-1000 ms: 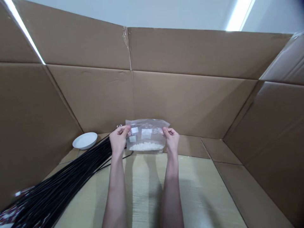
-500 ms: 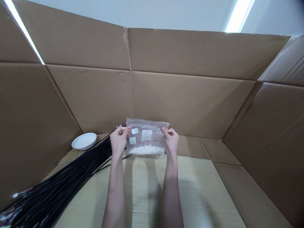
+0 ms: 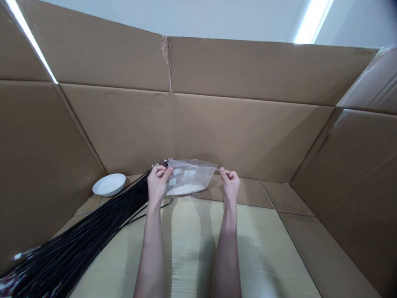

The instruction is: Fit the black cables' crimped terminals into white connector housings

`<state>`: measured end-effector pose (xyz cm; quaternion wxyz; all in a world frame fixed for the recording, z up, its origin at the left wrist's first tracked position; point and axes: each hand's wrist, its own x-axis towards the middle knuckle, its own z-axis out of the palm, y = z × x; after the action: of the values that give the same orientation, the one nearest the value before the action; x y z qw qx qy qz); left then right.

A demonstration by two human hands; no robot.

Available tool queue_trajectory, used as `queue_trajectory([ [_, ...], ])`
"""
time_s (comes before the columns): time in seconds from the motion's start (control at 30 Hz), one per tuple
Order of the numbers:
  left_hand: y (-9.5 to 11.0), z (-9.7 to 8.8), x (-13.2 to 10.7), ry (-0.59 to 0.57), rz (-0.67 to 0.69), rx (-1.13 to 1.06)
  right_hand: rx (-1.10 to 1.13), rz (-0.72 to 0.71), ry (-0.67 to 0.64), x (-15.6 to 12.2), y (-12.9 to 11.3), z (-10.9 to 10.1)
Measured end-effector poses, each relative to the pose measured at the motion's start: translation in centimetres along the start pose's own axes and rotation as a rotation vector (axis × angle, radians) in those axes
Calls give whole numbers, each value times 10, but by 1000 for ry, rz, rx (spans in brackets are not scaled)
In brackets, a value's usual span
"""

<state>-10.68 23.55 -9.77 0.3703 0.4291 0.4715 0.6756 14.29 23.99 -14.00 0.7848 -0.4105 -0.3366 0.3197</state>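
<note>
A clear plastic bag [image 3: 201, 176] hangs between my hands, with small white pieces [image 3: 184, 190] gathered along its bottom. Several pale square patches show through the plastic. My left hand [image 3: 158, 182] pinches the bag's left side between thumb and fingers. At the upper right corner, the closed fingertips of my right hand [image 3: 230, 182] are on a thin pale strip that runs to the bag, seemingly its drawn-out edge. Behind and left of my left hand lies a thick bundle of black cables [image 3: 89, 231] with small white ends.
A white bowl [image 3: 109, 185] stands at the back left, beside the cable bundle. Cardboard walls [image 3: 248, 132] rise at the back and both sides. Below my hands is a pale wooden tabletop [image 3: 260, 248], with cardboard flaps [image 3: 328, 244] along its right edge.
My right hand has moved a little to the right, drawing out the bag's upper right corner. The bag has turned from flat and facing me to skewed and bulging. My left hand shifted slightly right.
</note>
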Motion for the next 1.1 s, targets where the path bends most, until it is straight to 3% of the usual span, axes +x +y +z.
queue_trajectory([
  [0.2,-4,-5,2,14,-24,-6,-47,37,175,4,13,-18],
  [0.4,-5,-4,3,27,-33,-8,-2,80,168,5,16,-19],
  [0.83,-7,-5,4,53,-54,-20,34,112,106,3,-2,-23],
  [1.1,-6,-4,4,64,-50,-28,-42,107,293,2,16,-32],
])
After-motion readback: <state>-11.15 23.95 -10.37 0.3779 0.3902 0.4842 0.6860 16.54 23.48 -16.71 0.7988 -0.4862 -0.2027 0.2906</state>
